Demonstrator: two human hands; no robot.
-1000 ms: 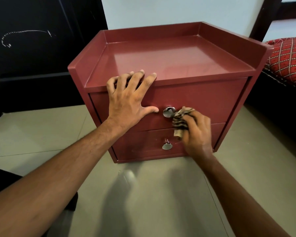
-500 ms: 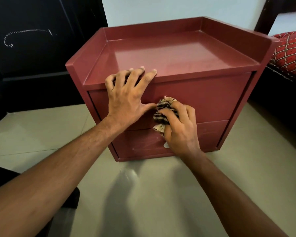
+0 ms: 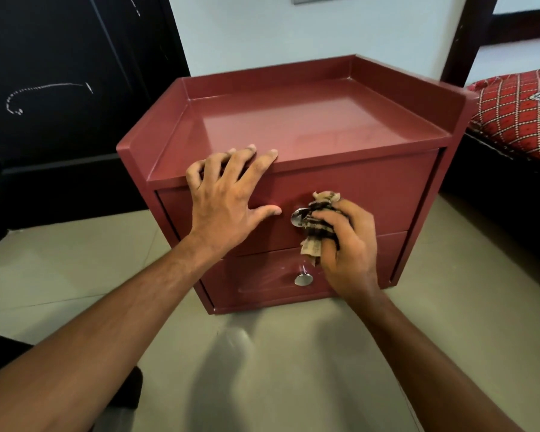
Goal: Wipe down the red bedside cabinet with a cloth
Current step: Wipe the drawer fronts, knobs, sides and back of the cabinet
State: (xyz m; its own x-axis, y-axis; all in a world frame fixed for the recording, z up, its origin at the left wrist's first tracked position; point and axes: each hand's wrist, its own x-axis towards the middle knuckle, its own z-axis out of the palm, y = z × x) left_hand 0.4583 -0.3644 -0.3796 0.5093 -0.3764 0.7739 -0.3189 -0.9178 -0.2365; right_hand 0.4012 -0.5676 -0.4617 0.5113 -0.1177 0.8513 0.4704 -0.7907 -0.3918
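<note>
While the spread left hand [image 3: 228, 207] braces the red cabinet's [image 3: 356, 188] front edge, the right hand [image 3: 346, 241], gripping the cloth [image 3: 318, 222], has slid right off the upper knob [image 3: 298, 217]; lower drawer [image 3: 262, 282] remains smudged.

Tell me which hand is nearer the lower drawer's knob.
Right. The right hand, bunched around the checked cloth, sits just up and right of the lower knob. The left hand is farther, braced on the cabinet's top front edge.

Left hand [image 3: 228, 201] flat on red cabinet [image 3: 318, 126] front edge. Right hand [image 3: 346, 241] presses bunched cloth [image 3: 317, 219] against top drawer knob [image 3: 297, 217].
</note>
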